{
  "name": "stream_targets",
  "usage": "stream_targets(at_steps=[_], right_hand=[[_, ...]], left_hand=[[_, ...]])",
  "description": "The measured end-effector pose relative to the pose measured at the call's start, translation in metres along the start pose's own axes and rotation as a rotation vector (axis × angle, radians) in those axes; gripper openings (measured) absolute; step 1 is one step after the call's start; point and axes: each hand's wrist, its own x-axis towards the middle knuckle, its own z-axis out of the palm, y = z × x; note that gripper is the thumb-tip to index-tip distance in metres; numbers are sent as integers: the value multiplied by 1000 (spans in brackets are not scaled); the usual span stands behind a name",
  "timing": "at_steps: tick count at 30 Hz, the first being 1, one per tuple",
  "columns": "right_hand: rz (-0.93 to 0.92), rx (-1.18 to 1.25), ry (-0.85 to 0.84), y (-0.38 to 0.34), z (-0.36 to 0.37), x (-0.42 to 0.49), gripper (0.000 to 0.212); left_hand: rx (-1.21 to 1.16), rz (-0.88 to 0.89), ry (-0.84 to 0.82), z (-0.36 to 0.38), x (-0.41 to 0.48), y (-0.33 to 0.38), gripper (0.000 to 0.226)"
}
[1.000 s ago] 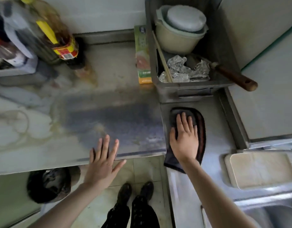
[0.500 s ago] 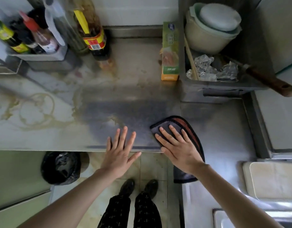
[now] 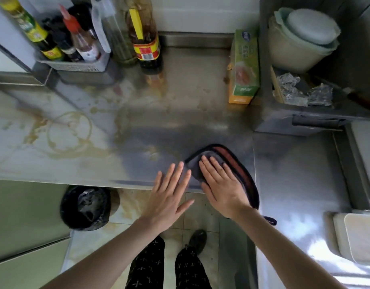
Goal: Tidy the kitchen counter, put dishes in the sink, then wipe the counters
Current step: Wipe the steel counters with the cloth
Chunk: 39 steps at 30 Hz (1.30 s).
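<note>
As our right hand [image 3: 221, 184] slides the dark grey, red-striped cloth [image 3: 239, 163] leftward onto the stained steel worktop [image 3: 159, 122], its fingers [image 3: 209, 166] press it flat, straight and together. Our left hand [image 3: 169, 197] lies spread beside it, and the brown ring stains [image 3: 69, 132] await wiping.

Two hands are counted: one left hand [image 3: 167, 201] and one right hand [image 3: 221, 184]. One cloth [image 3: 239, 166] is counted. At least five bottles [image 3: 146, 46] are counted at the rear; the exact number cannot be told. One box [image 3: 244, 65], one crate [image 3: 284, 119], one board [image 3: 359, 236] and one bin [image 3: 86, 207] are counted.
</note>
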Motion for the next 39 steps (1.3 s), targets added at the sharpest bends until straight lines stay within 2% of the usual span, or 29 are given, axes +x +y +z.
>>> stream_targets(at_steps=[1, 3, 7, 9, 12, 14, 16, 17, 21, 23, 24, 25, 28, 30, 32, 35, 38, 39], right_hand=[[-23, -46, 16, 7, 1, 1, 55], [81, -82, 25, 19, 1, 7, 56], [574, 48, 104, -5, -1, 38, 60], [681, 116, 127, -38, 2, 57, 60], [509, 96, 82, -92, 8, 77, 59], [323, 41, 56, -100, 10, 77, 56], [212, -9, 35, -77, 6, 76, 55], [214, -30, 40, -60, 3, 76, 55], [550, 2, 60, -17, -7, 96, 59], [695, 51, 103, -34, -6, 106, 59], [710, 70, 111, -50, -4, 108, 59], [671, 72, 105, -68, -1, 109, 59], [388, 7, 28, -103, 7, 99, 56], [233, -21, 10, -88, 6, 97, 54], [197, -47, 27, -62, 1, 101, 54], [450, 3, 35, -39, -7, 116, 57], [773, 97, 119, -57, -5, 135, 57], [816, 120, 136, -71, -4, 139, 57]], left_hand=[[4, 20, 17, -2, -8, -10, 73], [4, 20, 39, -3, -21, -39, 74], [33, -10, 62, -5, -20, -108, 85], [58, 125, 57, -8, -9, -129, 86], [127, 489, 95, -4, 5, -144, 64], [107, 610, 159, 0, 10, -149, 52], [47, 622, 217, 5, 12, -152, 50], [21, 620, 239, 7, 12, -153, 50], [-31, 607, 276, 13, 12, -155, 47], [-32, 606, 273, 13, 13, -155, 46], [-28, 606, 268, 13, 13, -155, 46], [-26, 607, 264, 12, 12, -156, 46], [-37, 610, 273, 10, 13, -155, 46], [-57, 621, 249, 9, 14, -155, 47], [-30, 695, 214, 8, 13, -164, 48], [124, 824, 182, 11, 4, -201, 50], [103, 765, 172, 12, -2, -221, 50], [84, 757, 174, 12, -2, -222, 50]])
